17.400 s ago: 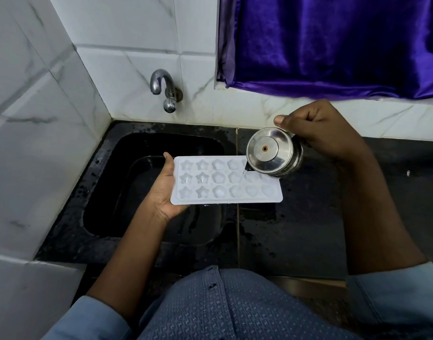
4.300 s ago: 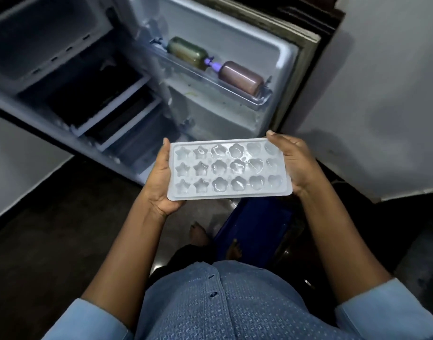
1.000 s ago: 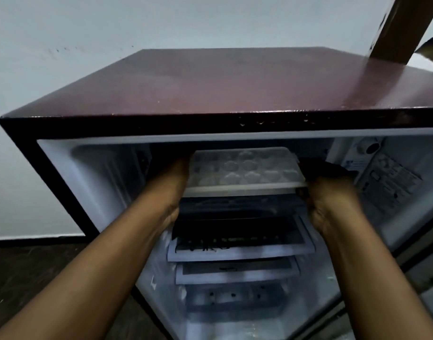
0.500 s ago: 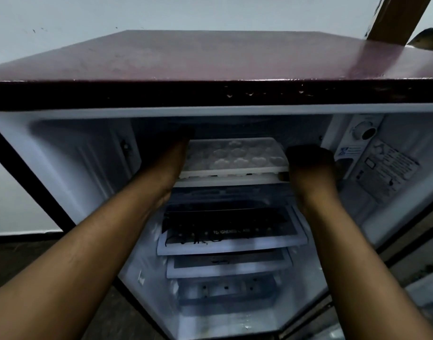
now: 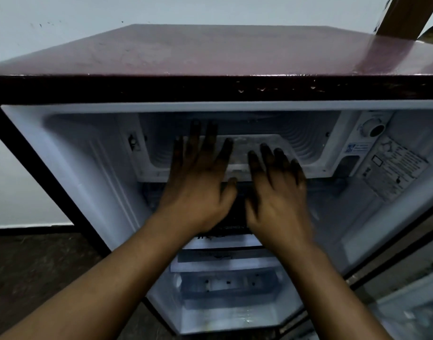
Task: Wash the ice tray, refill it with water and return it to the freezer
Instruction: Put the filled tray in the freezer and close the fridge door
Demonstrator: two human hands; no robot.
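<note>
Head view: left hand, fingers straight and spread, holds nothing. At its one o'clock the ice tray lies inside the freezer compartment. The right hand at three o'clock is equally flat and empty. Returning looks nearly done; next comes easing both hands clear and shutting the fridge gently.

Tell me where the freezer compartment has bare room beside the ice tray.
Bare ribbed floor shows right of the ice tray, up to the right wall of the freezer compartment. A narrower strip lies between the left hand and the left wall. The front middle is crowded: the left hand and the right hand lie spread over the tray.
</note>
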